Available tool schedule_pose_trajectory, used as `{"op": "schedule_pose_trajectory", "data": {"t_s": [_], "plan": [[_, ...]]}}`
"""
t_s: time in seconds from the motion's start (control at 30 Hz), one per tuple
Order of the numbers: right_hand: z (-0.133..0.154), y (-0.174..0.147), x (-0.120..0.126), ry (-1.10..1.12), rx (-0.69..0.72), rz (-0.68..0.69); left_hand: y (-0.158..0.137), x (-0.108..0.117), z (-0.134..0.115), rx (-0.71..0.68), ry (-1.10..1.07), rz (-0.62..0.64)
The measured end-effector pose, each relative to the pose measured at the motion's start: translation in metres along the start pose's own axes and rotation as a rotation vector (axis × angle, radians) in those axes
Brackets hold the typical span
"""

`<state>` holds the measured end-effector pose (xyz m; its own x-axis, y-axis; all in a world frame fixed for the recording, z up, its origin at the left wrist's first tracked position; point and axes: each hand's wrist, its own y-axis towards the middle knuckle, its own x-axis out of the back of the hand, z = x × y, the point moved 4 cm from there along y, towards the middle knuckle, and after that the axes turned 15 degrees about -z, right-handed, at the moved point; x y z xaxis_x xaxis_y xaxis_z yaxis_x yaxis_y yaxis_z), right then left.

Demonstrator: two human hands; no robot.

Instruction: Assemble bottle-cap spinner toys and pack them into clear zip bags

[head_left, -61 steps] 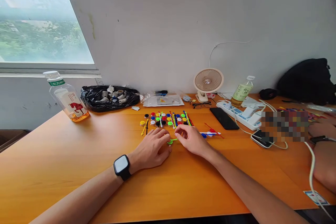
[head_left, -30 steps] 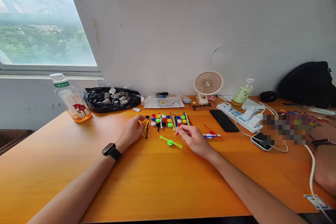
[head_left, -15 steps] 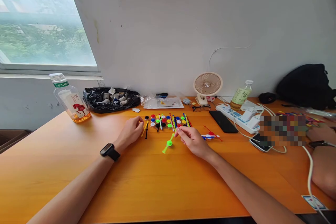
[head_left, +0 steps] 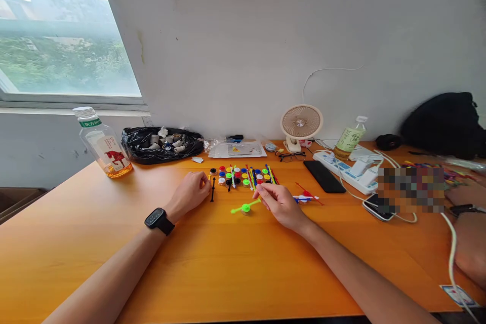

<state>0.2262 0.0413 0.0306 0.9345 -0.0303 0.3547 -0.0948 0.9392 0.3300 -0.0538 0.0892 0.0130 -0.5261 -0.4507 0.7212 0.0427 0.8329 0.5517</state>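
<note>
A bright green arrow spinner [head_left: 246, 208] stands on the table on a small clear round base, its arrow lying nearly level from left to right. My right hand [head_left: 279, 202] is beside it, thumb and forefinger pinched together just over the arrow's right end; no held object shows in the pinch. My left hand [head_left: 193, 189], wearing a black watch [head_left: 155, 217], has its fingers curled over a yellow arrow [head_left: 209, 177], mostly hidden. Just right of those fingers lies a black arrow [head_left: 212, 190]. Behind are rows of coloured round spinner bases [head_left: 221, 181] with several loose arrows [head_left: 250, 177] on them.
A blue, red and white spinner [head_left: 304, 197] lies right of my right hand. Farther right are a black phone [head_left: 324, 176], a power strip [head_left: 349, 174] with cables and another person's arm [head_left: 471, 238]. A bottle [head_left: 104, 147], black bag [head_left: 159, 147] and fan [head_left: 301, 124] stand behind.
The green arrow has turned from a steep slant to nearly level. My left hand has shifted slightly right, covering most of the yellow arrow. My right hand is almost unmoved.
</note>
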Motion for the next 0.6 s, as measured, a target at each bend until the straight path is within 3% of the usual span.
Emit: {"op": "schedule_pose_trajectory", "data": {"t_s": [0.3, 0.6], "plan": [[-0.0011, 0.0, -0.0005, 0.002, -0.003, 0.004, 0.0, -0.0001, 0.004, 0.044, -0.042, -0.035], [-0.0001, 0.0001, -0.0008, -0.023, 0.007, 0.012, -0.0036, 0.0007, -0.0055, -0.022, 0.01, 0.06]]}}
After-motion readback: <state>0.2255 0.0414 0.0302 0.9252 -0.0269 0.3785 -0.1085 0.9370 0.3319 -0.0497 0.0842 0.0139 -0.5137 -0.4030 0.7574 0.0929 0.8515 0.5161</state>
